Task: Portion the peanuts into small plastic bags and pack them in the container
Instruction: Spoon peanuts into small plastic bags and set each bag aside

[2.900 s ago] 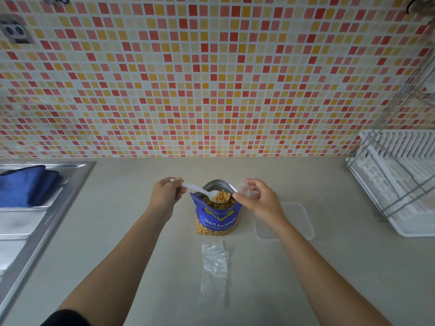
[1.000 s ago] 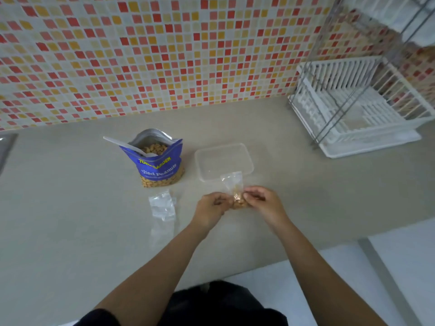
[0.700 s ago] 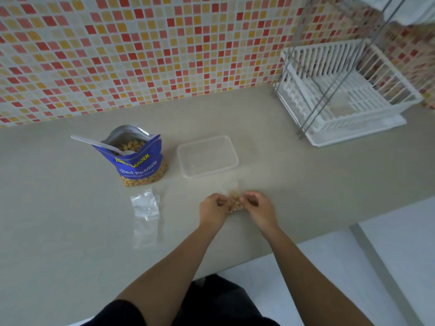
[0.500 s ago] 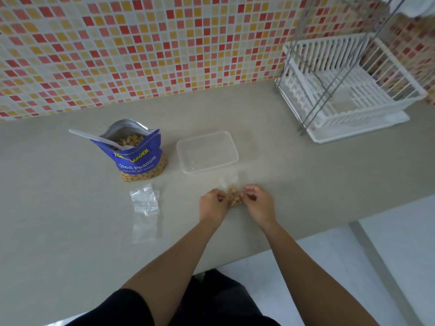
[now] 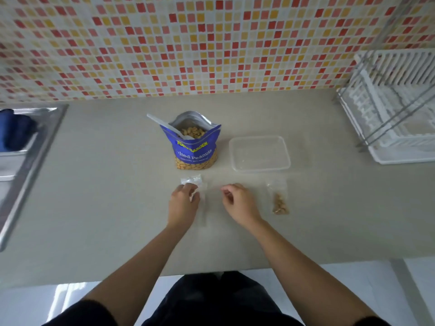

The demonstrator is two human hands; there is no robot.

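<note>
The blue peanut bag [image 5: 195,149] stands open on the counter with a white spoon [image 5: 162,123] sticking out of it. Right of it sits the clear plastic container [image 5: 286,158], with nothing in it. A small plastic bag holding peanuts [image 5: 279,200] lies flat in front of the container, apart from both hands. My left hand [image 5: 183,204] pinches an empty plastic bag [image 5: 191,180] from the small pile in front of the peanut bag. My right hand [image 5: 237,201] hovers beside it with loosely curled fingers and holds nothing that I can see.
A steel sink [image 5: 28,161] with a blue cloth [image 5: 16,130] lies at the far left. A white dish rack [image 5: 397,118] stands at the right against the tiled wall. The counter's front edge [image 5: 211,274] runs just below my forearms.
Both hands have let go of the peanut-filled small bag, which now lies on the counter at the right. They moved left to the empty bags, and the view swung left.
</note>
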